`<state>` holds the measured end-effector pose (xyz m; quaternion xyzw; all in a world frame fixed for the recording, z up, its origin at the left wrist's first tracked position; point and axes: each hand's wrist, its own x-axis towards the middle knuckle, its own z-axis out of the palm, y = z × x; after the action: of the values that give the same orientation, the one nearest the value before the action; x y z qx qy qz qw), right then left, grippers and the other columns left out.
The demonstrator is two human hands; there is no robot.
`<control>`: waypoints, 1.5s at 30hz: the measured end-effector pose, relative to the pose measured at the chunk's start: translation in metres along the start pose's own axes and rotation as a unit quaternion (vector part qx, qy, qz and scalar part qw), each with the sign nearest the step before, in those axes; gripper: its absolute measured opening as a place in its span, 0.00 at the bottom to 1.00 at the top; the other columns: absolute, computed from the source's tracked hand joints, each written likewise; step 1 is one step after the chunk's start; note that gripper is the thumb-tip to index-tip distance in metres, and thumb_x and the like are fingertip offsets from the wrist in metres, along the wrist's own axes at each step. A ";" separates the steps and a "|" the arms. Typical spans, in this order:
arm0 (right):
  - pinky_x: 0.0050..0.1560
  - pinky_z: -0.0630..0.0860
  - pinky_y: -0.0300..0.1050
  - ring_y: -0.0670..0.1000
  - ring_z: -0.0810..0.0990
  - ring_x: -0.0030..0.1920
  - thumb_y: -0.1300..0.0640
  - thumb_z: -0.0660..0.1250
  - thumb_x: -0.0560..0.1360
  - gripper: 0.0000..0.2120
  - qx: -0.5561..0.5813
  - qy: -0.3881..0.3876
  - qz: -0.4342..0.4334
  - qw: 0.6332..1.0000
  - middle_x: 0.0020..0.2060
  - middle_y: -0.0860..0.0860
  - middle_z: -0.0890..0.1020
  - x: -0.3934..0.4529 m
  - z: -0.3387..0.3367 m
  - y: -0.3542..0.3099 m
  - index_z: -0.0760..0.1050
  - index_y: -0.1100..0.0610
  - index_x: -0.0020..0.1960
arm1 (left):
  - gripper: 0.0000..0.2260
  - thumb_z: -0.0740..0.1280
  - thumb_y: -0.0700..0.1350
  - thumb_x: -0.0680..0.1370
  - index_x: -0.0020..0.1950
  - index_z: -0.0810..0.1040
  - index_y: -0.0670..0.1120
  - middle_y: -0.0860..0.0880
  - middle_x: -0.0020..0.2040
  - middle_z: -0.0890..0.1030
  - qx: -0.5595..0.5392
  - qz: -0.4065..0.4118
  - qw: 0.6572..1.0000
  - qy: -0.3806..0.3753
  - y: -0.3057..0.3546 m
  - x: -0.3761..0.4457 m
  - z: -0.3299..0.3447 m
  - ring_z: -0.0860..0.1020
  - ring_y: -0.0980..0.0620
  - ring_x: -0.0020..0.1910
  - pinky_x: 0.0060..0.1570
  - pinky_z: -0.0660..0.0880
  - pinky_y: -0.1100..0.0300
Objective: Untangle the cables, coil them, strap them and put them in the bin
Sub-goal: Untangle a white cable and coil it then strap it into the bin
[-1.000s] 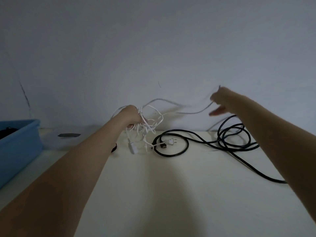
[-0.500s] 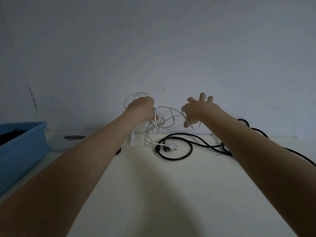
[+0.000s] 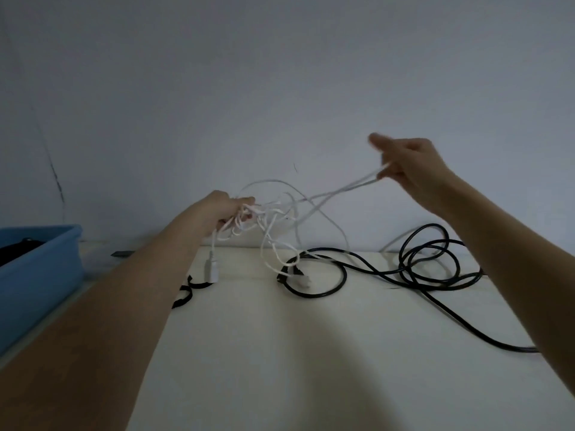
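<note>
My left hand [image 3: 226, 209] grips a tangled bundle of thin white cable [image 3: 273, 213] held above the table. A white plug [image 3: 212, 270] hangs from the bundle below that hand. My right hand [image 3: 410, 164] is raised to the upper right and pinches a strand of the same white cable, which stretches taut from the bundle. A long black cable [image 3: 429, 262] lies in loose loops on the cream table [image 3: 311, 353], with its plug end [image 3: 295, 272] beside a small white connector. The blue bin [image 3: 40, 275] stands at the left edge.
A short black strap [image 3: 186, 292] lies on the table by my left forearm. A dark object sits inside the bin. A clear lid with a dark label [image 3: 123, 254] rests behind the bin. A bare grey wall rises right behind the table.
My right hand moved from beside the bundle up and to the right, drawing a white strand out taut. My left hand lowered slightly and kept its grip on the bundle.
</note>
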<state>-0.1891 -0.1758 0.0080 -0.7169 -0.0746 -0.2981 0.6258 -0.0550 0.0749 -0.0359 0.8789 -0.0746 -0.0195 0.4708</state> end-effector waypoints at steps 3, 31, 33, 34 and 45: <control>0.34 0.71 0.39 0.45 0.64 0.21 0.54 0.66 0.76 0.21 -0.033 0.142 -0.001 0.989 0.21 0.49 0.65 0.008 -0.020 0.012 0.64 0.58 0.27 | 0.13 0.65 0.48 0.79 0.46 0.75 0.38 0.52 0.16 0.73 -0.050 -0.010 0.998 0.028 -0.005 0.004 -0.004 0.68 0.59 0.13 0.15 0.60 0.72; 0.36 0.73 0.36 0.45 0.73 0.20 0.60 0.65 0.77 0.08 -0.479 -0.012 -0.092 0.873 0.35 0.52 0.82 0.003 -0.018 0.056 0.82 0.62 0.48 | 0.33 0.69 0.47 0.76 0.74 0.58 0.34 0.51 0.26 0.79 -0.159 0.030 0.985 -0.068 0.012 0.002 -0.020 0.59 0.60 0.16 0.15 0.56 0.69; 0.27 0.70 0.28 0.40 0.72 0.17 0.62 0.65 0.76 0.08 -0.419 0.071 -0.011 0.905 0.39 0.55 0.83 0.000 -0.043 0.065 0.81 0.64 0.49 | 0.29 0.69 0.45 0.76 0.72 0.62 0.36 0.50 0.26 0.78 -0.168 0.020 0.985 -0.023 0.007 0.007 -0.024 0.59 0.60 0.15 0.15 0.55 0.70; 0.24 0.69 0.27 0.39 0.72 0.17 0.62 0.65 0.76 0.08 -0.413 0.108 0.038 0.903 0.40 0.57 0.83 -0.004 -0.057 0.070 0.81 0.65 0.49 | 0.26 0.69 0.44 0.77 0.69 0.65 0.35 0.50 0.25 0.77 -0.182 0.010 0.983 0.006 0.002 0.010 -0.030 0.59 0.60 0.14 0.15 0.54 0.70; 0.64 0.66 0.44 0.55 0.70 0.67 0.67 0.64 0.75 0.24 -0.442 -0.215 0.134 0.860 0.67 0.57 0.71 0.008 0.032 0.046 0.67 0.60 0.70 | 0.36 0.68 0.49 0.77 0.74 0.52 0.30 0.52 0.22 0.77 -0.229 0.100 0.967 -0.046 0.045 -0.008 -0.002 0.61 0.60 0.15 0.15 0.55 0.70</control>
<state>-0.1496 -0.1569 -0.0283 -0.9677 0.0292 -0.0509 0.2450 -0.0681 0.0535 0.0019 0.7337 -0.1778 -0.0295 0.6551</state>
